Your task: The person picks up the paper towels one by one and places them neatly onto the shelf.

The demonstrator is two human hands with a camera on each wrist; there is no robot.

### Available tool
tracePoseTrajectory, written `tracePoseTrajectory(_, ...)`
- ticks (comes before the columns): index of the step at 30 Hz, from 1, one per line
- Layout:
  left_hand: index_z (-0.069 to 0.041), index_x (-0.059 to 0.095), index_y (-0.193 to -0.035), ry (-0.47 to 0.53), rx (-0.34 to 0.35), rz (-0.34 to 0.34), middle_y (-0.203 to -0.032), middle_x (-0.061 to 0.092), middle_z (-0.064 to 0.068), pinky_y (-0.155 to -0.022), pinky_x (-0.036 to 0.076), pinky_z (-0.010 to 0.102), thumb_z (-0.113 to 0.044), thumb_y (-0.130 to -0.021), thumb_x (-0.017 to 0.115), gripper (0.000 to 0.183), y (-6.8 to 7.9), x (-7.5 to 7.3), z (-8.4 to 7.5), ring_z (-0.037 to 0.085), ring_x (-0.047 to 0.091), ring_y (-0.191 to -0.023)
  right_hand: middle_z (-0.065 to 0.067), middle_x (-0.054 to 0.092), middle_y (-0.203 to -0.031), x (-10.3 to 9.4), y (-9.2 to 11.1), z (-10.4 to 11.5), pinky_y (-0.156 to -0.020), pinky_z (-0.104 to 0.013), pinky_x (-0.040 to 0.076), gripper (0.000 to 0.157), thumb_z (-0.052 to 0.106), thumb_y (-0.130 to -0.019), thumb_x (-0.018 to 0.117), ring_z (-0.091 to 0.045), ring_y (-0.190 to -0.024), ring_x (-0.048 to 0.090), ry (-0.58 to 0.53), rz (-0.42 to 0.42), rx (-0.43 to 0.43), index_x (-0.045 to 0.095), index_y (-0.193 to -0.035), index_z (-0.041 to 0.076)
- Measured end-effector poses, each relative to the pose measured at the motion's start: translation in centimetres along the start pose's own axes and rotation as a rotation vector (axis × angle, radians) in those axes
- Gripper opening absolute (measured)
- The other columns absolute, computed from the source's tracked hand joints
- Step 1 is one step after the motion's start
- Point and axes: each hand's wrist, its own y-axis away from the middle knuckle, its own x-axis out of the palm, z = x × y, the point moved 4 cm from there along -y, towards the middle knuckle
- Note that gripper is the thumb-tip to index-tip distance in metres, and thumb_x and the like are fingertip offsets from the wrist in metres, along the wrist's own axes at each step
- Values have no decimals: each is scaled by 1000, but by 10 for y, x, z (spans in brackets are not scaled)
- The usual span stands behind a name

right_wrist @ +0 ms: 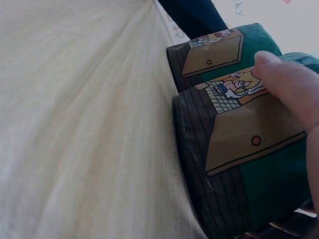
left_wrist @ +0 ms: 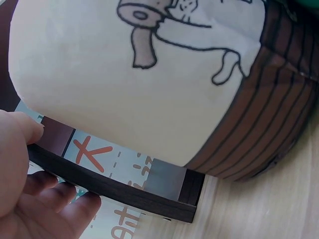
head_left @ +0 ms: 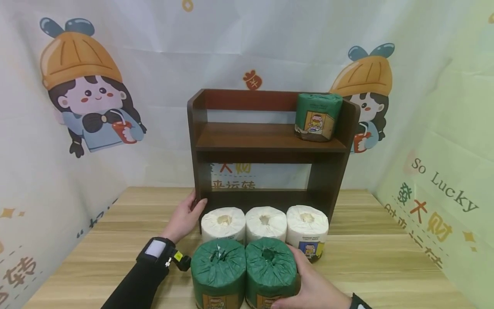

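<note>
With my left hand (head_left: 184, 221) I grip the left side panel of a dark brown two-tier shelf (head_left: 270, 136); in the left wrist view the thumb and fingers (left_wrist: 82, 211) lie on either side of the panel's edge. My right hand (head_left: 314, 284) holds the right one of two green-wrapped toilet paper rolls (head_left: 271, 268), thumb on its front and fingers round its far side. Touching it on the left stands the other green roll (head_left: 218, 270). Behind them, three white-wrapped toilet paper rolls (head_left: 266, 223) stand in a row before the lower tier.
Another green toilet paper roll (head_left: 318, 116) stands at the right end of the upper tier. The shelf rests on a wood-grain table (head_left: 382, 253). A printed cloth (head_left: 166, 77) hangs behind and along both sides.
</note>
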Motion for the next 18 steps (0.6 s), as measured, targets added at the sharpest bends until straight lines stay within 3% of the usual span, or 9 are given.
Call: tracePoseTrajectory(18,-16,32,-154,-2,0,7,-144,44,19,-98,43,56,-35,-106,49,54,-1,1,1,33,45,-124,7,39,-141,-2,0,3,-100,-54,39,103,44,-70,90,-17,-125,40,13,-8,-36,27,-148,23)
